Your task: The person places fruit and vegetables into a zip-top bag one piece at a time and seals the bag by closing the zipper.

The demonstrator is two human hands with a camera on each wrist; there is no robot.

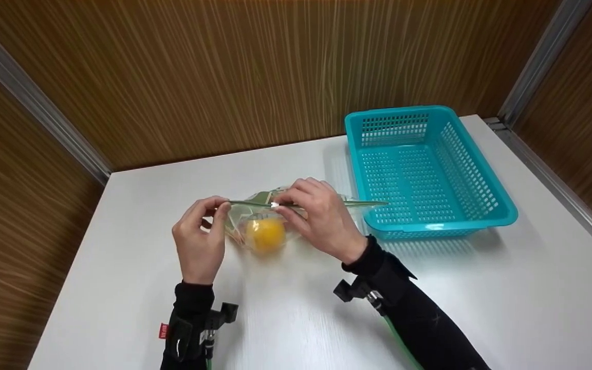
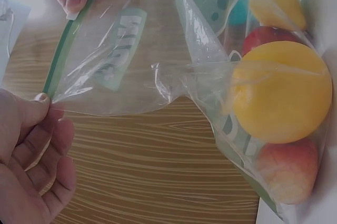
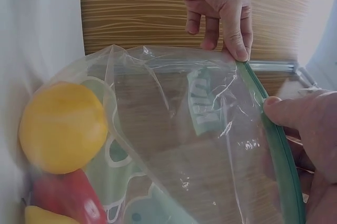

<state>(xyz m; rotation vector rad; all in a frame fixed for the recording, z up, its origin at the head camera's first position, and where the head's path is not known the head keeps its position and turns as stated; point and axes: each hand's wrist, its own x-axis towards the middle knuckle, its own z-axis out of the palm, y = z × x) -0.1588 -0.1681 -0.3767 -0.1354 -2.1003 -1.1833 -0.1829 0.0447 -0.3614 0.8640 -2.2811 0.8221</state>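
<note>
A clear zip bag [image 2: 152,97] with a green zip strip [image 3: 279,166] stands upright on the table, its mouth stretched between both hands. My left hand [image 1: 201,244] pinches one end of the strip between thumb and index finger, the other fingers loosely bent. Farther along the strip, my right hand [image 1: 321,218] pinches it at a small white slider [image 1: 274,204]. Low in the bag sit a large orange-yellow round fruit [image 3: 63,127], a red fruit [image 3: 68,195], a smaller yellow fruit [image 2: 276,3] and a pinkish-red fruit [image 2: 288,171].
A turquoise perforated basket [image 1: 432,226] stands at the back right of the white table [image 1: 136,246]. The bag's right end reaches over the basket's near left corner in the head view. Wood-grain panels [image 1: 224,77] enclose the back and sides.
</note>
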